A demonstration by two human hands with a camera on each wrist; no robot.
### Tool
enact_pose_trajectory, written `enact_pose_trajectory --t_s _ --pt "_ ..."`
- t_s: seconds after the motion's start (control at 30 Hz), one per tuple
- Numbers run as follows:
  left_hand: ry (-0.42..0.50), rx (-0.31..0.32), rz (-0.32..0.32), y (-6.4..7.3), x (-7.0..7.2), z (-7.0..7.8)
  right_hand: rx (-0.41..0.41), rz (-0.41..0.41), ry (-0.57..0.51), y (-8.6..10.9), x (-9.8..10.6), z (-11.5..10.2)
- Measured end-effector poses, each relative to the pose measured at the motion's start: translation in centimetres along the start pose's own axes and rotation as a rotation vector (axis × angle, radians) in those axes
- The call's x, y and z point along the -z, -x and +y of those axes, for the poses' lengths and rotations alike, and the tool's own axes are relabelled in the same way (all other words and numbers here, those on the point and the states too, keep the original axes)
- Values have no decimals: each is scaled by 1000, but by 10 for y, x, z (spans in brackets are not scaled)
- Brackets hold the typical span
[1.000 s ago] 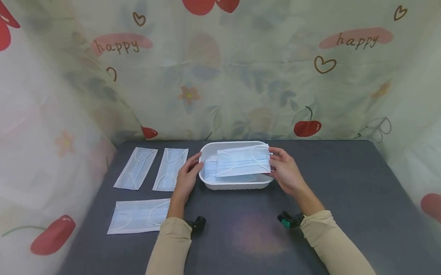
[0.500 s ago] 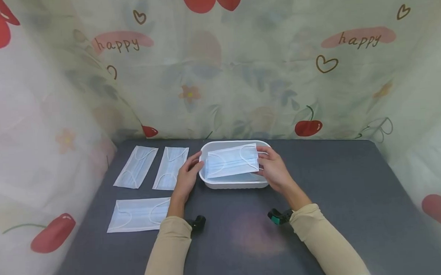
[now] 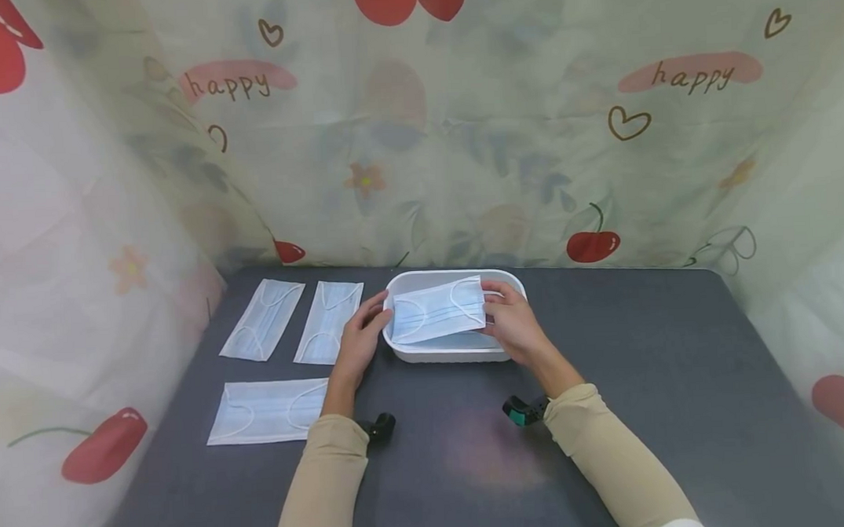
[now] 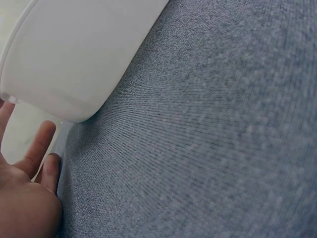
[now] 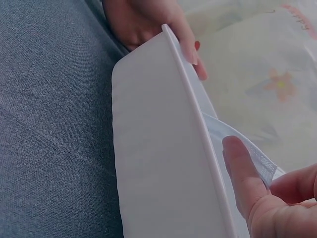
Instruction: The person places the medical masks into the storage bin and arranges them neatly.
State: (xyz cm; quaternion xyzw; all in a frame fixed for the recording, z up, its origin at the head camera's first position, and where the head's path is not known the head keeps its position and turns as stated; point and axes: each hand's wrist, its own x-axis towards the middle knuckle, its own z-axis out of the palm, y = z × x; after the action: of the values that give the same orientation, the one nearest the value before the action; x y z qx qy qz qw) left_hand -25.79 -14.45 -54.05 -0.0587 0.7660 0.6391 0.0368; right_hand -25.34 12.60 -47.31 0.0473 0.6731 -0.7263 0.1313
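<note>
A white plastic tray (image 3: 451, 356) stands at the back middle of the table. My left hand (image 3: 358, 341) holds its left end; the right wrist view shows a thumb and fingertip over the rim, while other fingers spread beside the outer wall (image 4: 74, 54) in the left wrist view. My right hand (image 3: 520, 326) pinches the right edge of a pale blue pleated face mask (image 3: 438, 310) with white ear loops. This mask lies tilted over the tray, its left end inside the rim. Thumb and fingers grip its edge (image 5: 267, 171) in the right wrist view.
To the left lie three more face masks: one at the back left (image 3: 262, 320), another beside it (image 3: 328, 323), and one nearer the front (image 3: 267, 412), partly behind the left forearm. A patterned cloth (image 3: 416, 138) hangs behind the dark grey table (image 3: 460, 482).
My right hand has moved left, carrying the face mask further over the tray and tilting it, left end lower. The left hand keeps its place at the tray's end.
</note>
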Motion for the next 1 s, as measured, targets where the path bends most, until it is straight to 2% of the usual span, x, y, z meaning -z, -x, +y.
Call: enact_pose_trajectory --t_s 0.47,0.63,1.0 --pt "-7 2 -3 0 0 1 -29 -21 83 -2 2 2" --pt "1 0 -6 0 1 1 -53 -61 143 0 5 0" --pt "13 14 -13 -1 1 0 -17 -56 259 3 14 -4"
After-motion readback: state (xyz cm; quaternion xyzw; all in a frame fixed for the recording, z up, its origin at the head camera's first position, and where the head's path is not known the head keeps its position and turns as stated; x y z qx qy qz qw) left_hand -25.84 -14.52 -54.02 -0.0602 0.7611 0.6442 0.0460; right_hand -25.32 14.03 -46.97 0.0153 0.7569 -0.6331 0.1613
